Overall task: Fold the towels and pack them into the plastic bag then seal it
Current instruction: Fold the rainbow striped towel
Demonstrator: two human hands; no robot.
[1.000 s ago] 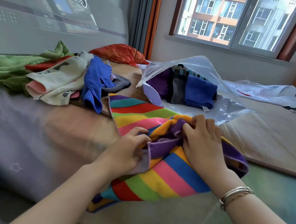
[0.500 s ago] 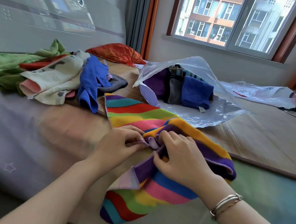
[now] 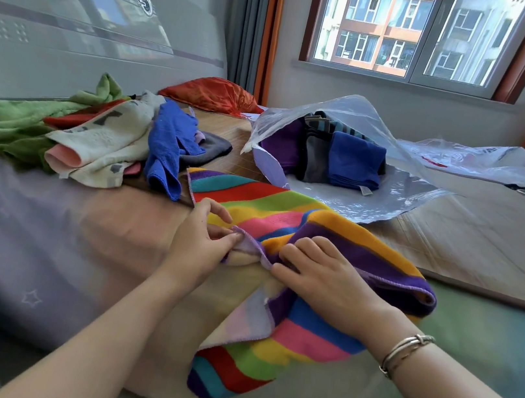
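Observation:
A rainbow-striped towel (image 3: pixel 285 216) lies bunched on the bed in front of me, one end hanging over the near edge. My left hand (image 3: pixel 203 241) pinches its purple hemmed edge between thumb and fingers. Just to the right, my right hand (image 3: pixel 321 275) grips the same edge, fingers curled into the fabric. Behind the towel lies a clear plastic bag (image 3: pixel 390 197), its mouth open toward me, with several folded towels (image 3: pixel 352 161) standing inside: purple, grey and blue.
A heap of unfolded towels (image 3: pixel 103 141) sits at the left: green, cream patterned and blue (image 3: pixel 166 147). An orange cushion (image 3: pixel 212 94) lies by the headboard. More clear plastic (image 3: pixel 464 159) is spread at the far right. A window is behind the bed.
My hands have drawn closer together along the purple edge. The towel's near end has slid further down over the bed's edge.

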